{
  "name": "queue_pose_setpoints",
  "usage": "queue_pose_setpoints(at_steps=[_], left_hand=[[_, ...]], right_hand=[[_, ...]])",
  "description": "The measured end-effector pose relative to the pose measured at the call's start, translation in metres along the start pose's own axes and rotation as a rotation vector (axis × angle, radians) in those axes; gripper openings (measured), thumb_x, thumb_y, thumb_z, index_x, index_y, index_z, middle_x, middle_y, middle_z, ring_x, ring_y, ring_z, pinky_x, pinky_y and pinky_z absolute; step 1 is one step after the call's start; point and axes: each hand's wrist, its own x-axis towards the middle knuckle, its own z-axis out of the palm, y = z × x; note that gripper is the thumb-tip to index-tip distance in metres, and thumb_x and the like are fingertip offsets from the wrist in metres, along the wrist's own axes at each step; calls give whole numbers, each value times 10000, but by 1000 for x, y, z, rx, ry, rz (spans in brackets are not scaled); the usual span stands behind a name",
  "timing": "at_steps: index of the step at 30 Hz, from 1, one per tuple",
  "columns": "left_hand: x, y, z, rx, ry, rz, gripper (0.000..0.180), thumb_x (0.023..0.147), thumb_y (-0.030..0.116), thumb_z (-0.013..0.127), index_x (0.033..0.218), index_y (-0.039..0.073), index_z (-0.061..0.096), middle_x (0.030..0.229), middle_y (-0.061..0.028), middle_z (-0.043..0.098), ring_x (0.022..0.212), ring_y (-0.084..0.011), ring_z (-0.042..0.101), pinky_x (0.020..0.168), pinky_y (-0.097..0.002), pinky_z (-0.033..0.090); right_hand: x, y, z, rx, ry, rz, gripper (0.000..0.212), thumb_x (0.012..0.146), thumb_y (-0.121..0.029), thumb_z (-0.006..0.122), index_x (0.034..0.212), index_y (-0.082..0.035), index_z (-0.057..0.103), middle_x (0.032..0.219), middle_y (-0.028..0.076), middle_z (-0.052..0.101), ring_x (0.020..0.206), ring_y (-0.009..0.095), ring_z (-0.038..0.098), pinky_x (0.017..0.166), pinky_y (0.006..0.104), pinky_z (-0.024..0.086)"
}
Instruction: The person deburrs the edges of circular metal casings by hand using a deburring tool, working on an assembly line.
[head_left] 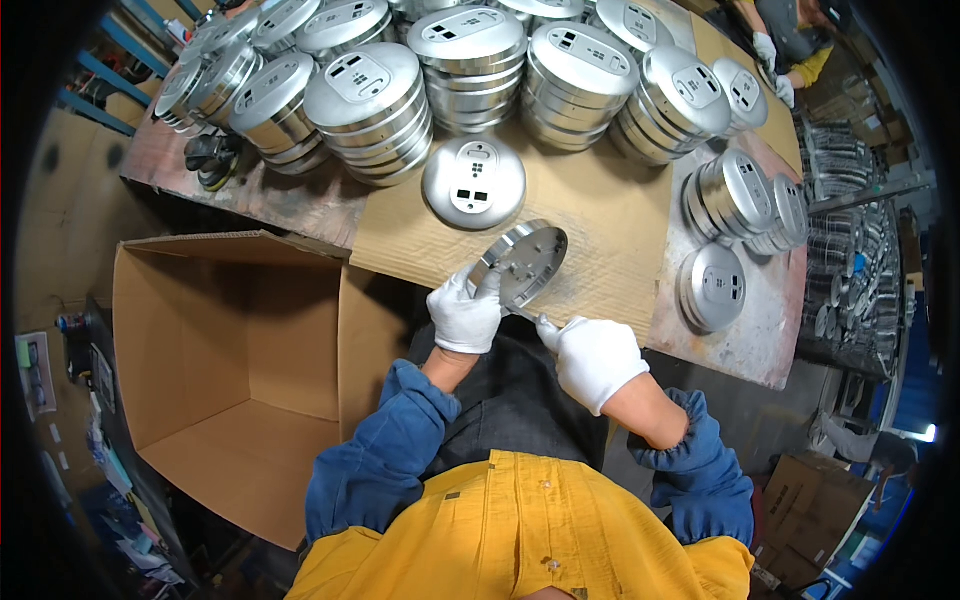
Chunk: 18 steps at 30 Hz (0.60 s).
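My left hand (467, 316), in a white glove, grips the edge of a round metal cover (535, 262). The cover is tilted up, showing its hollow inner side with small raised posts. My right hand (597, 362), also gloved in white, is closed around a thin tool (524, 313), whose narrow shaft reaches the cover's lower rim. Most of this tool is hidden in the fist, so its kind is unclear. Just beyond my hands, a single silver cover (474, 182) lies face up on the cardboard sheet (600, 215), with slots and small square openings on top.
Stacks of silver covers (368, 110) fill the table's far side, and smaller stacks (735, 195) stand at the right. A dark hand-held power tool (210, 160) rests at the left edge. Below it stands an open cardboard box (185, 350). Another person's gloved hand (765, 50) shows at the far right.
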Motion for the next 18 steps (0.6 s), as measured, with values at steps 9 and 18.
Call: queue_pose_setpoints(at_steps=[9,18], left_hand=[[5,2,-1,-197,100,-220,301,828,213,727,887,-74,661,777,-153,696,669,-180,664,638,-303,501],[12,8,3,-437,123,-477,340,853,259,705,939,-68,666,823,-122,698,746,-133,628,682,-291,490]], right_hand=[[-18,-16,47,126,99,156,518,785,-79,518,1302,-119,514,750,112,537,583,270,608,512,388,487],[-10,-3,109,577,716,239,544,789,-107,694,1305,-126,524,664,98,583,568,232,583,564,348,491]])
